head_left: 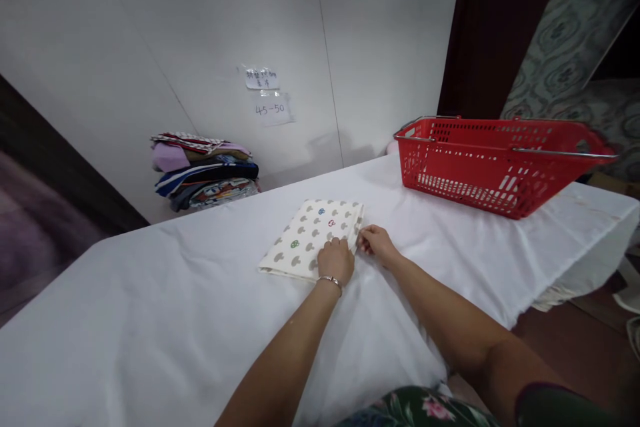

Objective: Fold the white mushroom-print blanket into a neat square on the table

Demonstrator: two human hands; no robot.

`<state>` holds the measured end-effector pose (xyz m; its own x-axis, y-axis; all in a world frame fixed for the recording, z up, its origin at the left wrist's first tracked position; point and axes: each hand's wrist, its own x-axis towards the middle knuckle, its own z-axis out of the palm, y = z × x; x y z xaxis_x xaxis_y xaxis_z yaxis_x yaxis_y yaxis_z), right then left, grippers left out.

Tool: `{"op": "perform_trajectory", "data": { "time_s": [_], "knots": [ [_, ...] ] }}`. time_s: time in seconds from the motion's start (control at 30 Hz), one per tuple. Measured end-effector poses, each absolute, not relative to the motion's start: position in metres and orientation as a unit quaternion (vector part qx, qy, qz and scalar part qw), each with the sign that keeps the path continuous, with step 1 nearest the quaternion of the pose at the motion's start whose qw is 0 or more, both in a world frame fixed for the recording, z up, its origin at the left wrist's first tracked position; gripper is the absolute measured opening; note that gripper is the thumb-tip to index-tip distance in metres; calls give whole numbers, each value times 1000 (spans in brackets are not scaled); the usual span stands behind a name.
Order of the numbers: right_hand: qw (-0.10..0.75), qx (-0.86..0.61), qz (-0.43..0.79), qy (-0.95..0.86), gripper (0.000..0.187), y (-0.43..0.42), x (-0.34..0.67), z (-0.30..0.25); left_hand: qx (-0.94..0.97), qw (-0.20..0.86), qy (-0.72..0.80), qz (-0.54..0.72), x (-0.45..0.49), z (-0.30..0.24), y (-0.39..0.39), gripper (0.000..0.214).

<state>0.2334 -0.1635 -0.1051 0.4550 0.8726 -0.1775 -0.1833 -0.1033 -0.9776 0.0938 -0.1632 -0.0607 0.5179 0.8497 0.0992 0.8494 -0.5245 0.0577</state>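
A folded cream cloth [300, 230] with grey mushroom-like prints and a few blue, red and green ones lies flat on the white-covered table [165, 320]. Over its near right part rests my left hand [336, 261], a bracelet at the wrist, its fingers bent down onto the fabric and the fingertips partly hidden. At the cloth's right edge my right hand [377, 243] is closed in a pinch, thumb and forefinger meeting at the folded border. The folded layers show along the right and near edges.
A red plastic basket [465, 163] with metal handles stands at the table's back right. Beyond the back left edge is a stack of folded fabrics [207, 170]. Paper labels [273, 109], one reading 45-50, are taped to the white wall.
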Motion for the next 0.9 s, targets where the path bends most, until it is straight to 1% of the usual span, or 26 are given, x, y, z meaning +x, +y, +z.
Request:
{"op": "perform_trajectory", "data": {
  "time_s": [0.1, 0.2, 0.23, 0.3, 0.33, 0.47, 0.63, 0.73, 0.9],
  "knots": [
    [611, -607, 418, -288, 8, -160, 238, -101, 868, 9, 492, 68, 90, -61, -162, 26],
    [594, -620, 418, -296, 13, -153, 246, -94, 866, 11, 494, 80, 88, -62, -160, 24],
    [582, -626, 423, -301, 12, -149, 248, -91, 866, 11, 493, 83, 87, -63, -160, 24],
    [555, -640, 433, -308, 3, -142, 251, -87, 867, 8, 490, 90, 87, -64, -159, 23],
    [541, -648, 436, -311, 4, -138, 252, -86, 868, 7, 488, 93, 87, -65, -159, 23],
    [495, -680, 442, -311, 20, -124, 253, -79, 871, 2, 480, 101, 86, -68, -158, 21],
    [454, -691, 469, -310, 27, -115, 253, -73, 875, -6, 470, 111, 86, -71, -156, 21],
    [453, -694, 465, -312, 26, -115, 254, -74, 879, -7, 463, 116, 86, -72, -156, 22],
    [480, -687, 446, -314, 25, -125, 255, -82, 880, -7, 459, 124, 84, -71, -159, 19]
  ]
}}
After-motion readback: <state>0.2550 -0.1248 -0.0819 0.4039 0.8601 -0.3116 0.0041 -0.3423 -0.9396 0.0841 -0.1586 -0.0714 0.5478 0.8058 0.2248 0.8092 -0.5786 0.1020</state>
